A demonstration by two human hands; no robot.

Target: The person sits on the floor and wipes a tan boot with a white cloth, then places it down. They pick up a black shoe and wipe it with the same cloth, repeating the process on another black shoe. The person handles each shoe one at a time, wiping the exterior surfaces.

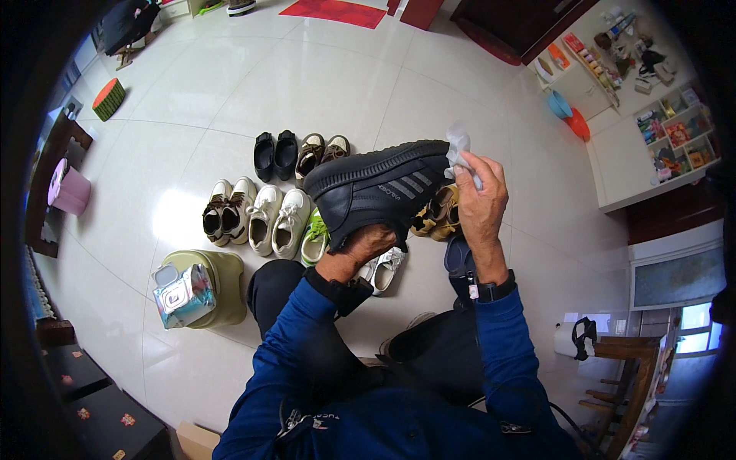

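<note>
A black sneaker (374, 184) with three grey side stripes is held up with its toe to the right. My left hand (368, 244) reaches into its ankle opening, the fingers hidden inside. Pinched in my right hand (480, 195) is a white wet wipe (458, 149), which touches or nearly touches the toe. Behind and below the sneaker, pairs of shoes stand on the floor: black flats (275, 156), white sneakers (279, 221), brown-and-white sneakers (228, 211), a green sneaker (315, 236) and yellow-brown shoes (443, 213).
A pack of wet wipes (184, 296) with its lid up lies on a green bin (230, 287) at the left. White-grey shoes (385, 270) and a dark blue shoe (458, 256) are near my knees. Farther off are a pink bucket (69, 187) and a wooden stool (632, 368).
</note>
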